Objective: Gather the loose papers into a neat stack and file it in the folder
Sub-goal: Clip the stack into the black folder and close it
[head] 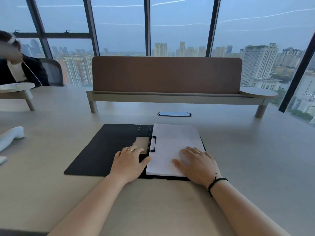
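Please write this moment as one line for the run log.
folder: open on table | paper stack: on right half, beside clip | left hand: on left half | right hand: flat on stack

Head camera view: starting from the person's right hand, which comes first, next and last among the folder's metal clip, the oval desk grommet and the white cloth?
From the right hand:
1. Metal clip, just left, on the folder's spine.
2. Oval grommet, farther back on the desk.
3. White cloth, far left edge.

Black flat folder (102,150) lying open on pale wooden desk (255,159). White paper stack (172,147) on right leaf, beside black clip (152,144). Left hand (130,163) (ringed) on folder; right hand (197,163) flat on stack.
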Demonstrator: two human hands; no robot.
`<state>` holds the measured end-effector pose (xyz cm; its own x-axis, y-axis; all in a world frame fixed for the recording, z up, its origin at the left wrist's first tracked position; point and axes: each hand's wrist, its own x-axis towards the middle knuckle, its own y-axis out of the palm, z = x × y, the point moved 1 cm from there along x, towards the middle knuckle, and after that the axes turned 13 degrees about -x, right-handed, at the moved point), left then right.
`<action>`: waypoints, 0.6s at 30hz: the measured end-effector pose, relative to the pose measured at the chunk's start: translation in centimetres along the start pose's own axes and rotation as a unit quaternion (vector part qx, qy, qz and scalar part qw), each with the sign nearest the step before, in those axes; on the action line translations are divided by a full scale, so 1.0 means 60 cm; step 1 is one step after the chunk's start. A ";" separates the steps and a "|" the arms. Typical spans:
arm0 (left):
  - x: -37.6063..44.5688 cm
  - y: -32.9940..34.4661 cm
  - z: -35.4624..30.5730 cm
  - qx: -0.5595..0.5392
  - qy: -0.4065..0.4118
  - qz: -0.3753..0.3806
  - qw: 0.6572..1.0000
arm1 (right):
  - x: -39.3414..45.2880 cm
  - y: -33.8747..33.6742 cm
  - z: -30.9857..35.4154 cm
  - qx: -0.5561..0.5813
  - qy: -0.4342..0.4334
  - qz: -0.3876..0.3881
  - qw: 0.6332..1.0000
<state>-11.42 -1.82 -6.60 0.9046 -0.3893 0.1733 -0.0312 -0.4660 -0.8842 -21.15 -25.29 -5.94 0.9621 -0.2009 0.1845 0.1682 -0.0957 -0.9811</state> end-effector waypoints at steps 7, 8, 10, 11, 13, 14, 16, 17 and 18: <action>-0.038 -0.049 0.069 -0.010 -0.202 -0.018 0.979 | -0.033 0.009 -0.022 0.021 0.025 0.013 0.999; -0.043 -0.059 0.083 -0.012 -0.239 -0.025 0.971 | -0.038 0.008 -0.024 0.023 0.031 0.012 0.999; -0.052 -0.078 0.109 -0.021 -0.303 -0.044 0.952 | -0.048 0.008 -0.026 0.022 0.042 0.013 0.999; -0.057 -0.087 0.120 -0.025 -0.332 -0.053 0.941 | -0.053 0.007 -0.025 0.021 0.047 0.016 0.999; -0.064 -0.101 0.138 -0.028 -0.374 -0.078 0.924 | -0.064 0.003 -0.021 0.014 0.055 0.022 0.998; -0.067 -0.104 0.144 -0.027 -0.381 -0.091 0.920 | -0.068 0.001 -0.019 0.010 0.058 0.025 0.998; -0.069 -0.104 0.148 -0.016 -0.361 -0.110 0.926 | -0.076 -0.006 -0.013 0.004 0.057 0.029 0.998; -0.069 -0.102 0.147 -0.013 -0.343 -0.117 0.932 | -0.078 -0.009 -0.011 0.006 0.057 0.034 0.998; -0.069 -0.101 0.147 -0.017 -0.329 -0.125 0.936 | -0.079 -0.011 -0.010 0.008 0.057 0.039 0.998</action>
<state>-11.25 9.61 -5.77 0.9509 0.3039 0.0586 0.2133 -0.5063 -0.8356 -25.93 -24.85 -6.11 0.9417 -0.3173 0.1118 0.0977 -0.0603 -0.9934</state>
